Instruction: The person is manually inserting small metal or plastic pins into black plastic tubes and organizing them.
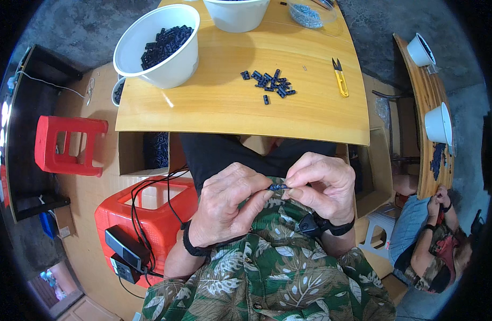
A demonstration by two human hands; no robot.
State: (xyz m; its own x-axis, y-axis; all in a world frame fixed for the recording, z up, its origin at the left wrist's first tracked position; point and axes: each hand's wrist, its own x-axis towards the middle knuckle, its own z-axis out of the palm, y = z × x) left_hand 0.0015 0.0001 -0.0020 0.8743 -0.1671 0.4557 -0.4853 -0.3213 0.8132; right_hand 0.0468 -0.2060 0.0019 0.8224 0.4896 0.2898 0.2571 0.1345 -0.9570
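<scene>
Between both my hands, above my lap and just short of the table edge, is a small dark blue-black plastic piece (278, 187). My left hand (230, 200) pinches its left end between thumb and forefinger. The thumb and forefinger of my right hand (322, 184) close on its right end. My fingertips cover both ends, so its exact kind is hard to make out. On the table (219, 115) beyond lies a loose pile of similar short dark pieces (270, 81), apart from my hands.
A white tub (176, 69) of dark pieces stands at the table's left, another white tub (238, 18) behind it. A clear container of small silvery parts (308, 16) and yellow thread snips (340, 80) lie right. Red stools (112, 214) are left; another person (436, 251) sits right.
</scene>
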